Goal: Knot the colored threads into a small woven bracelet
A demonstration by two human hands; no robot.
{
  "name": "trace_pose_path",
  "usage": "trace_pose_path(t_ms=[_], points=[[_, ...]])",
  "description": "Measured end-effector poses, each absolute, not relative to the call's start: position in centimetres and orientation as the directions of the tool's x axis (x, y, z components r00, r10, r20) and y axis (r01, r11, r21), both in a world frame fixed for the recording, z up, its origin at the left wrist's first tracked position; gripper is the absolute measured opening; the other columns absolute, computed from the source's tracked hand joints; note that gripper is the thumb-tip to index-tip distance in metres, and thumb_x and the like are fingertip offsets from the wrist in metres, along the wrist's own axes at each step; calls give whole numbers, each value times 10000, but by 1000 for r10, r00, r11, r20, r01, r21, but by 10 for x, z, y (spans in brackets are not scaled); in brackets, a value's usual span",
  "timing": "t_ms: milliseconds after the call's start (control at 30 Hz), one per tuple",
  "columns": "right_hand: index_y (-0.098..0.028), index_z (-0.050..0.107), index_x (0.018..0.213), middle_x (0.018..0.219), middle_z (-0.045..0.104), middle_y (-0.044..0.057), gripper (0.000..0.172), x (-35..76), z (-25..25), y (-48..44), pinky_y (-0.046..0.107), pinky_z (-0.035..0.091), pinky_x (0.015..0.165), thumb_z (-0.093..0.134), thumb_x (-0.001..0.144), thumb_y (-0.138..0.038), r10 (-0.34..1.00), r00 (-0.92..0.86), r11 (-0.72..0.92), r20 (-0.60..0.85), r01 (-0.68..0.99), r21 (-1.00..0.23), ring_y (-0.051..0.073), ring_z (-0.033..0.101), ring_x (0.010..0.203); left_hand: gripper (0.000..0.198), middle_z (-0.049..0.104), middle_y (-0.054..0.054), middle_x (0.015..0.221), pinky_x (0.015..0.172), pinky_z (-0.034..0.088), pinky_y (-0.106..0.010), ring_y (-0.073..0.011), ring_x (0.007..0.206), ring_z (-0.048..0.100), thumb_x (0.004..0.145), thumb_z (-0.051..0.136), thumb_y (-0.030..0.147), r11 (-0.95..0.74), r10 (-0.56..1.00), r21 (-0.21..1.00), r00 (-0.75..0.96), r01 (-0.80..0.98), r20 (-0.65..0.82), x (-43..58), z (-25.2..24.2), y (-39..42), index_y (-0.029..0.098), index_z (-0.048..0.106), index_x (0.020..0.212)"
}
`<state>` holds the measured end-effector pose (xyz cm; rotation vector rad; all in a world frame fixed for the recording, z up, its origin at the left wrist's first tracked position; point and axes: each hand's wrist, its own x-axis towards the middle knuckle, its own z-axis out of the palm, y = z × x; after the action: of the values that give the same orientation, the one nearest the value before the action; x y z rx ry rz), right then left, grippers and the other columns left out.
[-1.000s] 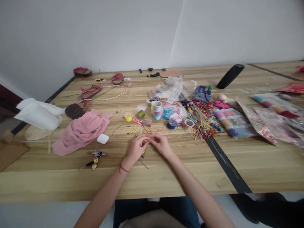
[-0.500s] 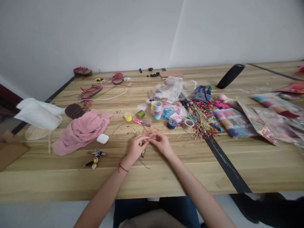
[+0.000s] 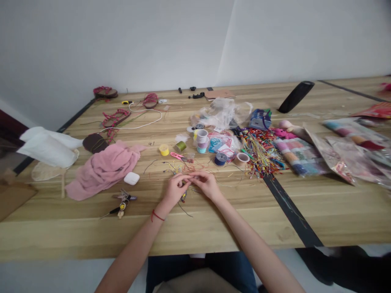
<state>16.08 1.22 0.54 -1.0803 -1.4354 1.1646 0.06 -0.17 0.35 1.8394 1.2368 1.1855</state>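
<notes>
Fine multicoloured threads [image 3: 180, 167] — loose, tangled, thinly scattered.

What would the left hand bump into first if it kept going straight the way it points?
Most likely the right hand, its fingers almost touching over the thin threads; depth is hard to judge here.

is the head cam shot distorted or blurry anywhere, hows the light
Head view: wide-angle stretching pulls the pale wooden table out toward the frame edges; light is soft and even, with faint shadows and no strong glare; a pale diagonal band crosses the white wall; the thin coloured threads near the left hand look soft.
</notes>
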Motion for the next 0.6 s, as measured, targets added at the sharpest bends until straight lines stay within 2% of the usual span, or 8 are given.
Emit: trace_pose_path(t_ms=[133,333,433,600], points=[[-222,759,879,857,740,78,211,163,9,12,354,525,755,712,750,-382,965,-175,214,195,98,-972,227,658,808,177,540,27,716,478,316,-160,-44,496,354,790,624,101,-371,928,864,162,341,334,1,3,-1,166,725,920],[-227,760,905,943,731,84,192,164,11,12,362,514,836,696,778,-356,943,-223,265,246,60,-962,222,664,896,144,514,26,697,471,313,-166,-49,504,359,807,632,133,-375,926,874,158,310,342,1,4,-1,164,734,904],[-218,750,946,931,738,83,252,163,8,13,364,525,820,705,766,-389,955,-226,203,192,28,-979,220,674,870,158,510,25,703,466,312,-170,-48,501,356,821,634,166,-377,926,874,162,308,342,2,5,-1,166,736,942],[-194,723,1010,938,757,88,383,164,4,16,370,546,819,765,690,-401,972,-227,31,59,-125,-992,230,705,863,209,522,21,728,459,309,-177,-43,494,352,835,636,208,-360,932,882,155,305,327,3,6,-1,182,733,1019]])
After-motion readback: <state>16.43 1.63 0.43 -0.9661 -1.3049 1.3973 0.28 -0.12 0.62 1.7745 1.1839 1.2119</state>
